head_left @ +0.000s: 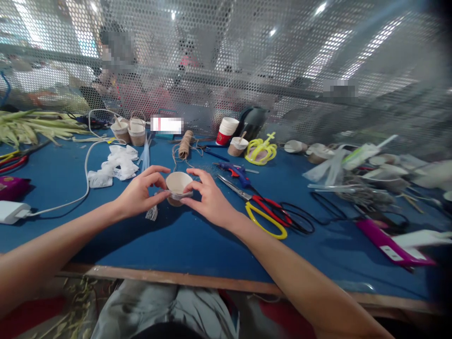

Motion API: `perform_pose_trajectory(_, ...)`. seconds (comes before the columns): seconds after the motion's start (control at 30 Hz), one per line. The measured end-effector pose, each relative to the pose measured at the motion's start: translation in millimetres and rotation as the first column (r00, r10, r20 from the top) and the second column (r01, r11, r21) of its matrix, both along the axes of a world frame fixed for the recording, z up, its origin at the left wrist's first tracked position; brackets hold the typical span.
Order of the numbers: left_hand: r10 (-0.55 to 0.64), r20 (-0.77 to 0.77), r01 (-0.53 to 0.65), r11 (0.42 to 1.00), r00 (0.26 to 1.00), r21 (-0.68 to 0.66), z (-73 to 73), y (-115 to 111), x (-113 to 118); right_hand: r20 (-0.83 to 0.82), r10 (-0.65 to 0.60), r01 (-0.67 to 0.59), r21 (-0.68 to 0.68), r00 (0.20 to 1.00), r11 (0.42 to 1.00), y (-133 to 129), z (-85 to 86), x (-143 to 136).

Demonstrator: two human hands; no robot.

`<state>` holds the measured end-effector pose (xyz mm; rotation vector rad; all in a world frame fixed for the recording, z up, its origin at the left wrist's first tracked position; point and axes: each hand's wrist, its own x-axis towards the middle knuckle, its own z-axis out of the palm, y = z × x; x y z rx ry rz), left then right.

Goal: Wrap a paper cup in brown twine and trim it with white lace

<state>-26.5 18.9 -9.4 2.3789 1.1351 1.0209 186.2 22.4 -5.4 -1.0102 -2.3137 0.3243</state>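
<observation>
Count on the table [151,249]: hands, two, left hand [144,192] and right hand [210,197]. Cup [179,181] between them, one. Brown-and-white cups farther back, three: a pair [137,136] plus a single [236,148]. Yellow crown [259,146], one. Twine spool [185,145], one. Glue gun [238,172], one. Scissors [244,194] near right forearm, one pair. Red-and-white cup stack [226,132], one. Cups [295,147] at right blurred, tally uncertain.

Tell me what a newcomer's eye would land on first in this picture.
Probably the pale cup near the middle of the blue table, with the left hand and right hand on either side of it. Next, the large scissors with one red and one yellow handle, lying just right of the right hand. Then the bright yellow crown-shaped piece, farther back and right of the cup.
</observation>
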Motion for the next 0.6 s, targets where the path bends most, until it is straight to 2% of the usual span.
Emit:
perform_pose_trajectory(0.1,0.006,-0.046,-0.004,0.999,0.999,0.047,4.4,1,2,-0.015,0.011,-0.012,-0.023,1.0,1.0,1,0.6,1)
perform_pose_trajectory(0.23,-0.075,-0.104,0.085,0.992,0.992,0.094,11.5,1,9,-0.056,0.026,-0.033,-0.122,0.998,0.992,-2,8.5,2)
perform_pose_trajectory(0.33,-0.058,0.015,0.058,0.998,0.998,0.003,13.9,-4,14,-0.11,0.038,-0.064,-0.243,0.993,0.968,-9,20.8,6)
perform_pose_trajectory(0.4,0.029,0.141,-0.005,0.986,0.99,-0.164,13.4,-9,17,-0.132,0.039,-0.079,-0.314,0.991,0.946,-13,29.4,9)
perform_pose_trajectory(0.43,0.065,0.193,-0.006,0.957,0.979,-0.29,12.6,-12,19,-0.137,0.034,-0.079,-0.341,0.99,0.937,-15,33.0,11)
perform_pose_trajectory(0.5,0.085,0.27,0.081,0.832,0.959,-0.548,10.3,-18,21,-0.139,0.017,-0.068,-0.376,0.99,0.924,-17,38.0,14)
perform_pose_trajectory(0.57,0.078,0.344,0.197,0.694,0.936,-0.693,7.7,-23,24,-0.141,-0.007,-0.049,-0.392,0.99,0.919,-18,39.9,17)
perform_pose_trajectory(0.6,0.083,0.374,0.233,0.652,0.924,-0.721,6.6,-25,26,-0.139,-0.014,-0.042,-0.394,0.99,0.918,-18,39.9,18)
